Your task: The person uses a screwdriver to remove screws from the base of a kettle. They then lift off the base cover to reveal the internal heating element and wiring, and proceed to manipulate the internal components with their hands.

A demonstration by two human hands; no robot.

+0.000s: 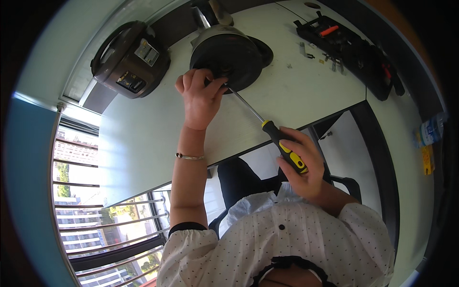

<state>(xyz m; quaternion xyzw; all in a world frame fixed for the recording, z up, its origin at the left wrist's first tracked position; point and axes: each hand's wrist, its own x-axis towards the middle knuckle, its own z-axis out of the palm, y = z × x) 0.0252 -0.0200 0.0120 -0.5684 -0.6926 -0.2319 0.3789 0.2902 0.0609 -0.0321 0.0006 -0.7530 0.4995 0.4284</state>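
The kettle (227, 52) lies tipped over at the back of the pale table (153, 129), its round, dark underside (234, 60) turned toward the person. A strip of silvery body shows above that disc, and a black handle (264, 51) juts out to the right. The left hand (201, 93) has its fingers bent at the near rim of the underside; whether they grip anything is hidden. The right hand (306, 162) is wrapped around the black-and-yellow handle of a screwdriver (282, 143), whose shaft slants up to that rim, beside the left fingertips. The table's front edge passes beneath the screwdriver handle. Bare tabletop stretches from the kettle to that edge, and rightward to an open tool case (351, 52). A rice cooker (131, 60) stands near on the left.
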